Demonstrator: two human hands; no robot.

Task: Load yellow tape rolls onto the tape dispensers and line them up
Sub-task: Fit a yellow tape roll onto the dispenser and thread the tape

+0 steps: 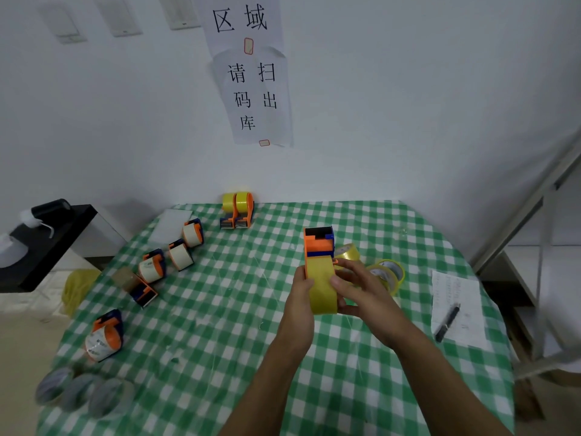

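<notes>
Above the middle of the table I hold an orange and blue tape dispenser [319, 245] with a yellow tape roll [322, 287] seated in it. My left hand [300, 292] grips the roll's left side. My right hand [355, 289] grips its right side, thumb on the yellow face. Two loaded dispensers with yellow rolls [237, 210] stand side by side at the far edge by the wall. Loose yellow rolls [388, 273] lie just right of my hands, one [349, 251] partly hidden behind them.
Several dispensers with white tape [180, 254] and one with brown tape [133, 286] lie along the left of the green checked table [220, 325]. Grey rolls [81, 393] sit at the near left corner. A paper sheet with a pen [448, 320] lies at right.
</notes>
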